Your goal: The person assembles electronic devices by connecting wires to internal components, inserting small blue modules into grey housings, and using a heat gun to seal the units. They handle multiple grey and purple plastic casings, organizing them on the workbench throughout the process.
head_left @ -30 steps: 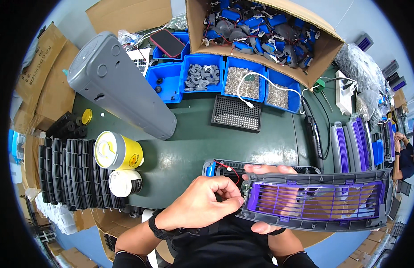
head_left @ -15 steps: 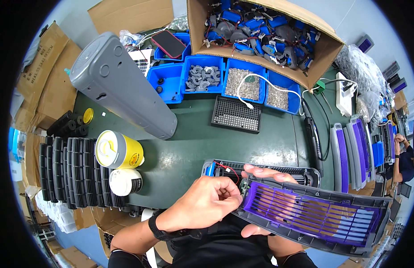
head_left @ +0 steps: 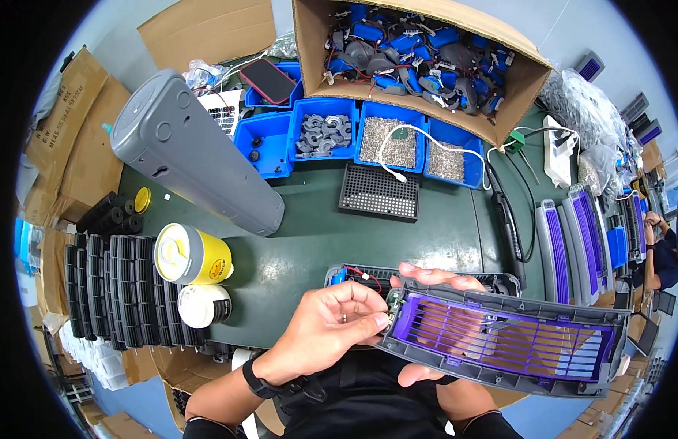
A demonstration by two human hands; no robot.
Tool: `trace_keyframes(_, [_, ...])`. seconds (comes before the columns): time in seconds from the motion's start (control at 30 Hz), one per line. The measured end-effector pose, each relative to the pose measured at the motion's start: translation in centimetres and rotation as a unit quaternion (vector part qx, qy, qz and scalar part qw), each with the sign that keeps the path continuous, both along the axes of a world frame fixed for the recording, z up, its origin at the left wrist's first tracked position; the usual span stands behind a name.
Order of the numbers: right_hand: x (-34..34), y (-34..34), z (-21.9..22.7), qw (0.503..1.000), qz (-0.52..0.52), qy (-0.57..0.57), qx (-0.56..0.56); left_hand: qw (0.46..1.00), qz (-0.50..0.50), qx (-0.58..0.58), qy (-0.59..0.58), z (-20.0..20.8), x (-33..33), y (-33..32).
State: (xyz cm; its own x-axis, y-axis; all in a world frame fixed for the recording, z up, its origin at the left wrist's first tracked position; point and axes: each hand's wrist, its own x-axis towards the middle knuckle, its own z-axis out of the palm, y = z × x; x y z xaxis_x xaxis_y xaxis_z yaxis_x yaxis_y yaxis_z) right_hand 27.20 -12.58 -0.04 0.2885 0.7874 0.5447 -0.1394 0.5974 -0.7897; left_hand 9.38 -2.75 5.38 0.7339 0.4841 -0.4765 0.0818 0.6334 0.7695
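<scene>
My right hand (head_left: 439,279) supports a long grey plastic cover (head_left: 551,310) from behind, with fingers over the top edge and thumb below. A purple slatted grille (head_left: 514,338) fills the cover's middle, and my palm shows through the slats. At the cover's left end sits a small green circuit board (head_left: 394,300). My left hand (head_left: 321,329) is closed in a pinch beside that board; what its fingertips hold is hidden. Behind the cover, a grey housing (head_left: 511,281) lies on the table, partly covered. A blue part (head_left: 338,276) and a red wire (head_left: 357,272) show at its left end.
A grey tower-shaped casing (head_left: 207,161) lies slanted at left, near a yellow-and-white tub (head_left: 193,254), a white jar (head_left: 202,306) and black ribbed rollers (head_left: 127,289). Blue bins (head_left: 262,139) and a carton (head_left: 427,110) line the back. Purple-grilled covers (head_left: 555,252) stand at right.
My left hand's fingers have shifted and opened slightly around the cover's left end, so the green board shows more. The cover has moved slightly left and up. The view has shifted slightly.
</scene>
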Motion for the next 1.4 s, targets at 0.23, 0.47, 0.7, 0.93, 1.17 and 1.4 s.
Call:
trace_keyframes(0.23, [-0.2, 0.0, 0.0, 0.999, 0.010, 0.039, 0.010, 0.997, 0.038, 0.044, -0.054, -1.1, 0.3, -1.2])
trace_keyframes(0.47, [-0.2, -0.2, -0.4, 0.999, 0.002, 0.051, 0.006, 0.999, 0.040, 0.007, -0.030, -0.3, 0.5, -1.1])
trace_keyframes(0.7, [-0.5, -0.3, -0.4, 1.000, -0.014, 0.008, -0.008, 0.854, 0.019, 0.503, 0.135, 0.7, -1.4, 0.5])
trace_keyframes(0.93, [-0.6, -0.4, -0.5, 1.000, -0.013, 0.010, -0.008, 0.785, -0.015, 0.615, 0.068, -0.6, -1.3, 2.0])
trace_keyframes(1.17, [-0.7, -0.4, -0.9, 1.000, -0.017, 0.020, -0.016, 0.887, -0.020, 0.461, -0.021, -1.5, -0.6, 2.1])
trace_keyframes(1.4, [-1.1, -0.4, -0.5, 0.997, -0.025, 0.060, -0.032, 0.989, 0.041, 0.142, -0.020, -1.0, 0.4, 2.2])
